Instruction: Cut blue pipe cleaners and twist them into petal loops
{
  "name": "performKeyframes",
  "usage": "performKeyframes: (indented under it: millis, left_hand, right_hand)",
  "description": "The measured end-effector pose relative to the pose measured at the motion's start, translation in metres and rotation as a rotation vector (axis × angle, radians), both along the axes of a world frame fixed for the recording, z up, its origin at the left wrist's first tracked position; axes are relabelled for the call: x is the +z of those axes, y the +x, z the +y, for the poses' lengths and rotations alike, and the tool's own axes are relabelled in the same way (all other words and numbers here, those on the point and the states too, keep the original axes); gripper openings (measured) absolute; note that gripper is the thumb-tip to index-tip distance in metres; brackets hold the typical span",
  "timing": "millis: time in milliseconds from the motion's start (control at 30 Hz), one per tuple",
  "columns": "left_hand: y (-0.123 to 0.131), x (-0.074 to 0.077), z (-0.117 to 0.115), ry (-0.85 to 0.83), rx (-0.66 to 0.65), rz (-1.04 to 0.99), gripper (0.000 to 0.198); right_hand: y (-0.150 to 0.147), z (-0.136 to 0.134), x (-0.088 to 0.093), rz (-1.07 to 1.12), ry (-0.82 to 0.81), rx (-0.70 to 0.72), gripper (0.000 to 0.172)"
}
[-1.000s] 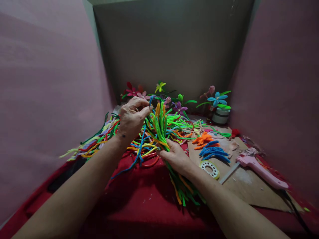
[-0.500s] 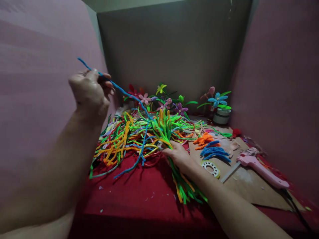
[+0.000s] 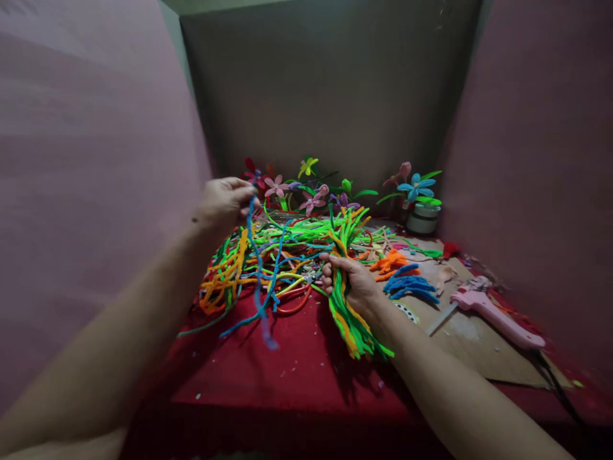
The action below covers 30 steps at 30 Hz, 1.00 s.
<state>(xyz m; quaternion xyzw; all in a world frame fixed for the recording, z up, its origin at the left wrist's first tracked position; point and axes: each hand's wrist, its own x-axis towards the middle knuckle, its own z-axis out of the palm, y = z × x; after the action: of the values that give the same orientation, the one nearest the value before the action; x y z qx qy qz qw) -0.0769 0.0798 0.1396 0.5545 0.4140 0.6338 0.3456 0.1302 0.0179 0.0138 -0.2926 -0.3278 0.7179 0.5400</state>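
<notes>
In the head view, the left hand (image 3: 225, 201) has come down and inward from its raised place half a second ago, and the blue strand (image 3: 258, 268) that then stretched across to the bundle now hangs below it, slightly blurred, over the front edge of the heap of strands (image 3: 306, 231) and the red cloth (image 3: 268, 383). Thumb and fingertips are pinched together on that one strand near its top. The right hand (image 3: 357, 281) keeps its fingers closed around the middle of the green-and-orange bundle (image 3: 341, 310), which has shifted slightly to the right and stands more upright, above the cloth and just beside the heap. The bundle's strands overlap too much to count. On the cardboard (image 3: 488, 358) lies one pink glue gun (image 3: 502, 322); one white ring (image 3: 406, 312) shows partly behind the right forearm. There is one pile of blue pieces (image 3: 412, 285) and one of orange pieces (image 3: 390, 262), neither countable. At the back are one jar (image 3: 424, 218), one light-blue flower (image 3: 416, 188), one yellow flower (image 3: 307, 167) and two open pink flowers (image 3: 276, 186).
</notes>
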Motion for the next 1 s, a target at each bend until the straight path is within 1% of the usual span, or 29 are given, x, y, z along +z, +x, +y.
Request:
performKeyframes:
  millis: [67, 100, 133, 200, 267, 300, 367, 467, 567, 700, 733, 800, 833, 867, 900, 933, 1000]
  left_hand:
    - [0.015, -0.021, 0.007, -0.048, -0.068, 0.099, 0.007]
    - [0.020, -0.029, 0.011, -0.062, -0.109, 0.198, 0.005]
    - [0.025, -0.036, 0.014, -0.079, -0.134, 0.224, 0.006]
    - [0.033, -0.047, 0.017, -0.097, -0.166, 0.265, 0.015]
    - [0.038, -0.053, 0.016, -0.103, -0.179, 0.281, 0.026]
    - [0.040, -0.054, 0.013, -0.107, -0.185, 0.293, 0.028]
    - [0.044, -0.056, 0.004, -0.127, -0.205, 0.316, 0.024]
    - [0.052, -0.057, -0.016, -0.185, -0.263, 0.335, 0.016]
    - [0.061, -0.061, -0.037, -0.237, -0.399, 0.386, 0.017]
    - [0.072, -0.076, -0.057, -0.279, -0.553, 0.514, 0.025]
    - [0.074, -0.081, -0.060, -0.296, -0.627, 0.501, 0.027]
    - [0.076, -0.088, -0.063, -0.342, -0.786, 0.400, 0.027]
    - [0.076, -0.090, -0.064, -0.365, -0.837, 0.350, 0.026]
    - [0.076, -0.092, -0.064, -0.378, -0.853, 0.325, 0.026]
    - [0.076, -0.093, -0.065, -0.374, -0.828, 0.344, 0.025]
    - [0.075, -0.093, -0.065, -0.342, -0.764, 0.405, 0.026]
    - [0.075, -0.092, -0.065, -0.203, -0.559, 0.588, 0.026]
  right_hand:
    - [0.004, 0.001, 0.001, 0.086, -0.023, 0.030, 0.021]
    - [0.005, 0.002, 0.002, 0.122, -0.030, 0.042, 0.021]
    - [0.006, 0.002, 0.003, 0.151, -0.036, 0.051, 0.022]
    - [0.007, 0.002, 0.004, 0.174, -0.033, 0.057, 0.023]
    - [0.007, 0.003, 0.004, 0.173, -0.005, 0.053, 0.026]
    - [0.007, 0.003, 0.005, 0.167, 0.013, 0.049, 0.028]
    - [0.008, 0.003, 0.005, 0.157, 0.039, 0.035, 0.031]
    - [0.007, 0.002, 0.007, 0.168, 0.045, -0.011, 0.036]
    - [0.005, 0.000, 0.009, 0.193, 0.073, -0.050, 0.040]
    - [0.000, -0.001, 0.008, 0.243, 0.129, -0.094, 0.042]
    - [-0.001, -0.001, 0.008, 0.259, 0.139, -0.106, 0.042]
    - [-0.002, -0.002, 0.008, 0.293, 0.146, -0.110, 0.041]
    - [-0.002, -0.003, 0.009, 0.308, 0.147, -0.104, 0.040]
    - [-0.003, -0.003, 0.009, 0.316, 0.145, -0.097, 0.039]
    - [-0.003, -0.003, 0.009, 0.315, 0.136, -0.094, 0.036]
    - [-0.004, -0.003, 0.009, 0.306, 0.124, -0.110, 0.032]
    - [-0.005, -0.001, 0.008, 0.279, 0.114, -0.206, 0.021]
